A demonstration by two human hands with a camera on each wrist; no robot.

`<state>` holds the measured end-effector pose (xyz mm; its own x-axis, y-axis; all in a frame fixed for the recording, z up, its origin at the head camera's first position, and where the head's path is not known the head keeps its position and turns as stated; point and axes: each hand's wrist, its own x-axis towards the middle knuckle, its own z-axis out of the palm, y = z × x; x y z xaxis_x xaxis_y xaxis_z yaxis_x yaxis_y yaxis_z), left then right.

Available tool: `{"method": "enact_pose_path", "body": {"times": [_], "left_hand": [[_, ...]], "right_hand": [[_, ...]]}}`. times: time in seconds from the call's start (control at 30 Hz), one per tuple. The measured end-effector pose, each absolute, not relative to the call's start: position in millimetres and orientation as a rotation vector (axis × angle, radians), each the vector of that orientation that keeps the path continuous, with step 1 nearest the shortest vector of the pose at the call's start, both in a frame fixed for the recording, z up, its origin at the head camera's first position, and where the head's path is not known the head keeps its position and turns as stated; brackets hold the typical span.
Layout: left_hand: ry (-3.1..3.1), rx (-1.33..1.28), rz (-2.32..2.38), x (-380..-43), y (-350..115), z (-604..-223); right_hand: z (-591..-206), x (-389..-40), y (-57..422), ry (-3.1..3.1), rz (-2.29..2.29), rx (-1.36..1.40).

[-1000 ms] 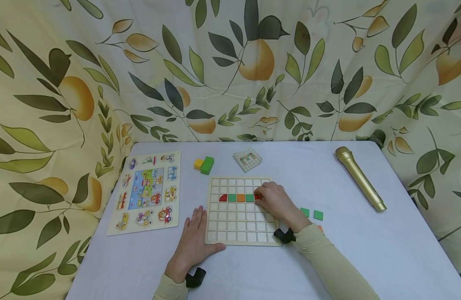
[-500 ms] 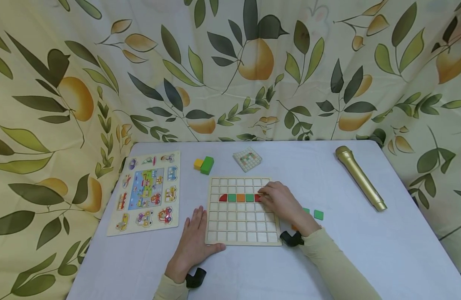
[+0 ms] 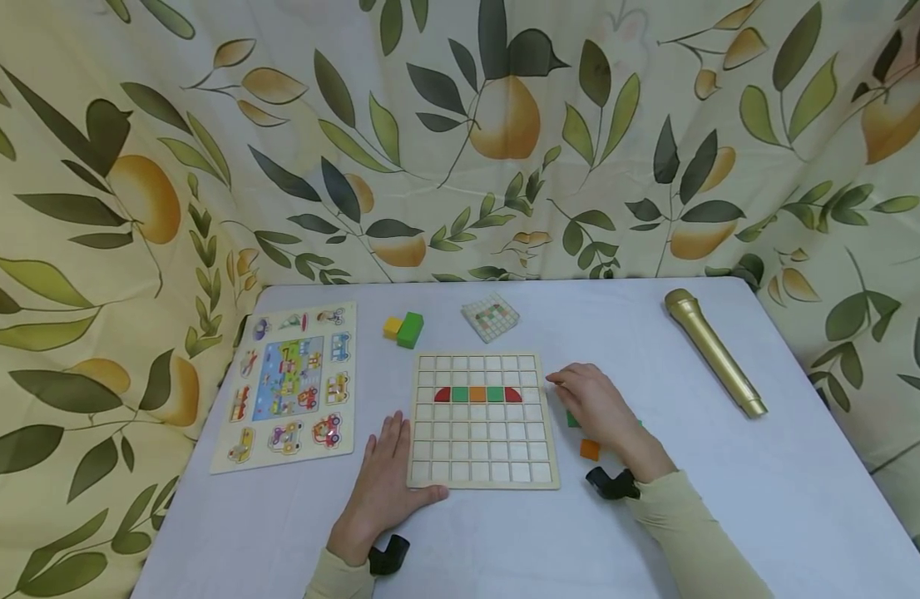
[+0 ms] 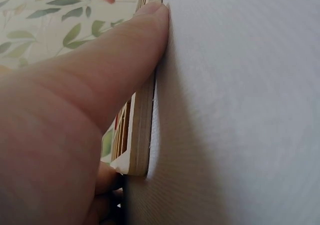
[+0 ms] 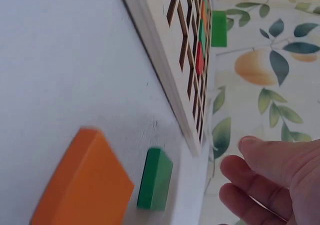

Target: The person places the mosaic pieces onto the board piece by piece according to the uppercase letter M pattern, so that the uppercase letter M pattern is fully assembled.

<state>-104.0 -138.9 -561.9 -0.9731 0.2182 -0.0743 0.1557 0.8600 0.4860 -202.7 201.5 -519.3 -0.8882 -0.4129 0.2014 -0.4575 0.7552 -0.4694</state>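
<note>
A wooden grid board [image 3: 484, 449] lies flat on the table. One of its upper rows holds a red rounded tile [image 3: 442, 394] at each end, with green tiles [image 3: 495, 394] and an orange tile [image 3: 477, 394] between them. My left hand [image 3: 385, 482] rests at the board's lower left corner, fingers straight along the left side; its thumb [image 4: 125, 45] touches the near edge. Just right of the board hovers my right hand [image 3: 600, 412], holding nothing, its fingers loosely bent. Beneath it lie a loose orange tile [image 5: 87, 180] and a green tile [image 5: 156, 177].
Behind the board lies a small pattern card [image 3: 491, 317]. A green block [image 3: 410, 330] and a yellow block [image 3: 392, 327] sit to its left. A picture puzzle board [image 3: 288, 383] occupies the left side, a gold microphone [image 3: 714, 353] the right. A patterned curtain [image 3: 460, 208] hangs behind.
My right hand has let go of the red tile at the row's right end and drawn away to the right, uncovering it. My left hand stays put.
</note>
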Motion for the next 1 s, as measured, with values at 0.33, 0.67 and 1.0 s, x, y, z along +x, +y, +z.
{"method": "enact_pose_path", "body": {"times": [0.33,0.67,1.0], "left_hand": [[2.913,0.292,0.730,-104.2,-139.9,-564.0],[2.914,0.294,0.733,-103.9,-140.1,-564.4],[2.915,0.301,0.736,-104.5,-139.7,-564.7]], "right_hand": [[-525.1,-196.3,219.8,-2.949,0.780,0.590],[-530.1,-189.0,230.1,-2.975,0.779,0.603],[-533.7,-182.1,235.1,-3.031,0.775,0.630]]}}
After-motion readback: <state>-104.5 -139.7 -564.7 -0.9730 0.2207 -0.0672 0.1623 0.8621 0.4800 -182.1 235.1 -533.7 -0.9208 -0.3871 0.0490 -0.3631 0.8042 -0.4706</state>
